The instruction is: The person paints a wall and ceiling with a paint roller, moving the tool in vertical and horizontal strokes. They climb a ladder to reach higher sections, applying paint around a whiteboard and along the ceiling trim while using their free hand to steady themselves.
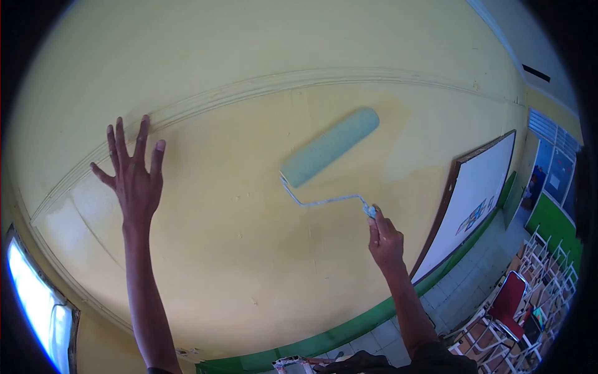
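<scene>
My right hand (387,243) is wrapped round the handle of a paint roller (330,148), right of centre. Its thick sleeve looks pale green-blue and slants up to the right against the yellow wall (249,249). A bent wire frame, spotted with light paint, links the sleeve to the handle. Higher up on the left, my left hand (137,184) is spread with its fingers apart, at the raised moulding (261,85) that runs across the wall. Whether the palm presses on the wall is hidden. Nothing is held in that hand.
A whiteboard (476,193) hangs on the wall at right. Beyond it, a red chair (507,305) stands among stacked white-framed furniture (542,262) on the tiled floor. A bright window (40,305) is at lower left. Green paint (299,343) bands the wall's foot.
</scene>
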`<state>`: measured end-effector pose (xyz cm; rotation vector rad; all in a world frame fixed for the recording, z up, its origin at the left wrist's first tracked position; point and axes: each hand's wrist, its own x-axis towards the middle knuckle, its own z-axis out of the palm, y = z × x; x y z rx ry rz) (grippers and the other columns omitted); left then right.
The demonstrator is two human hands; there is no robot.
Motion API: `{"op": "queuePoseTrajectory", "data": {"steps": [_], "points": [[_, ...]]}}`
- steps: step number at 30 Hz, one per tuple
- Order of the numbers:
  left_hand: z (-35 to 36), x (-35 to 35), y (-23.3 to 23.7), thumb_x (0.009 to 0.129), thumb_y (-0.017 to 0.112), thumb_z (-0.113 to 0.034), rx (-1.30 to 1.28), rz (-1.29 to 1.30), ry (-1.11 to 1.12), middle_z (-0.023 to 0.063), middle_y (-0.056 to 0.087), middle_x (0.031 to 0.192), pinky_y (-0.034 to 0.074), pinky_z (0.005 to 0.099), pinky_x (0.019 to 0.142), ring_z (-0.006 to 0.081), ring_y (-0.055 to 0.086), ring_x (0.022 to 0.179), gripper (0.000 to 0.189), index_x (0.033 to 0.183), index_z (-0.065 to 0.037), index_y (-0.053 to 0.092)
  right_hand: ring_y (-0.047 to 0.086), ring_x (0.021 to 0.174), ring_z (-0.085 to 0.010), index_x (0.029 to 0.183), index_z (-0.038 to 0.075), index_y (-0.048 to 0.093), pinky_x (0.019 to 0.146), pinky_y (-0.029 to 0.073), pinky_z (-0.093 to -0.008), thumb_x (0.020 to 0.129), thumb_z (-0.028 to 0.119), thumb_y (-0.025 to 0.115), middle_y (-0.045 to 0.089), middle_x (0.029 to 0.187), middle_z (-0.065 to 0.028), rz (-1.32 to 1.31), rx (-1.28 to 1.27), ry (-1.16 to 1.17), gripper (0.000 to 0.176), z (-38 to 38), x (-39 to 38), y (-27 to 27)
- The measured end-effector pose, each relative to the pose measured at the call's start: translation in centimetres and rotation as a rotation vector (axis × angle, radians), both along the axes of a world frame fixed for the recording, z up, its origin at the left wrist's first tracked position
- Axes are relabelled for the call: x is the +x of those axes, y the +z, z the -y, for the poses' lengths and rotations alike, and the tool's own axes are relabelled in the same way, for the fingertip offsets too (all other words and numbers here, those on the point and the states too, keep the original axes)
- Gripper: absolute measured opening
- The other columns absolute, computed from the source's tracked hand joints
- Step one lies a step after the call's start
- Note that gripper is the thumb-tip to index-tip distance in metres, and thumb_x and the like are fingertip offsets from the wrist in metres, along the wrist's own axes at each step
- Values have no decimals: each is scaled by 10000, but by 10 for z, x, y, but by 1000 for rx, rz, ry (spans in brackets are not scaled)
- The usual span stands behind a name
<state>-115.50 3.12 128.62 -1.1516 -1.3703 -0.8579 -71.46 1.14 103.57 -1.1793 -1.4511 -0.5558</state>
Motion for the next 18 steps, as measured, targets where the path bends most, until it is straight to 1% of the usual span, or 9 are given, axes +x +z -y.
{"op": "queuePoseTrajectory", "data": {"steps": [3, 5, 6, 8, 9, 11, 12, 15, 18], "points": [[3, -4, 2, 1032, 349, -616, -22, -7, -6, 34, 212, 1665, -42, 740, 1151, 239, 145, 1556, 555, 1507, -350, 458, 660, 600, -308, 1373, 41, 562, 504, 518, -430, 958, 112, 648, 647, 787, -139, 7, -106, -68, 430, 4, 17, -30], [5, -2, 3, 1038, 357, -597, -18, -3, -26, 28, 223, 1664, -36, 736, 1154, 235, 155, 1554, 540, 1504, -345, 464, 619, 550, -260, 1335, 17, 594, 486, 493, -373, 974, 103, 636, 639, 750, -137, -69, 49, -82, 373, 1, 20, -41], [4, -3, 3, 1038, 359, -596, -6, -15, -16, 26, 229, 1662, -35, 732, 1157, 234, 160, 1553, 540, 1504, -344, 464, 619, 550, -260, 1335, 17, 594, 486, 493, -373, 974, 103, 636, 639, 750, -137, -71, 48, -94, 373, -1, 24, -42], [3, -5, 2, 1040, 367, -587, 7, -24, 11, 9, 245, 1659, -30, 713, 1171, 220, 168, 1552, 533, 1508, -348, 457, 567, 538, -180, 1282, -30, 622, 496, 453, -304, 995, 88, 614, 619, 706, -134, -261, -11, -92, 311, -4, 28, -27], [2, -6, 2, 1040, 367, -587, 1, -36, 1, 9, 245, 1659, -30, 713, 1171, 220, 168, 1552, 533, 1508, -348, 457, 567, 538, -180, 1282, -30, 622, 496, 453, -304, 995, 88, 614, 619, 706, -134, -273, -17, -102, 311, -7, 35, -22], [1, -10, 2, 1040, 375, -584, -1, -3, -6, -3, 248, 1659, -27, 699, 1179, 210, 170, 1552, 528, 1513, -360, 445, 527, 555, -131, 1240, -72, 631, 511, 422, -278, 1010, 78, 595, 589, 671, -138, -405, -42, 46, 277, -12, 53, -13], [0, -11, 1, 1042, 376, -581, 12, -10, -10, -23, 271, 1651, -23, 693, 1185, 198, 178, 1549, 521, 1513, -371, 438, 557, 580, -130, 1235, -87, 623, 532, 453, -289, 1009, 73, 597, 618, 703, -148, -462, -158, 61, 278, -8, 58, -10], [-3, -14, 1, 1046, 369, -573, 29, -39, 13, -40, 271, 1652, -15, 711, 1175, 202, 163, 1553, 520, 1527, -379, 409, 586, 593, -155, 1228, -87, 625, 549, 468, -287, 1009, 76, 603, 647, 733, -154, -362, -57, 28, 274, -12, 58, -37], [-4, -13, 2, 1034, 391, -587, 25, -42, 59, -54, 335, 1621, -13, 704, 1183, 188, 200, 1542, 531, 1523, -380, 411, 621, 606, -188, 1217, -92, 627, 566, 493, -286, 1007, 82, 607, 662, 757, -181, -333, -96, 6, 273, 0, 57, -93]]}}
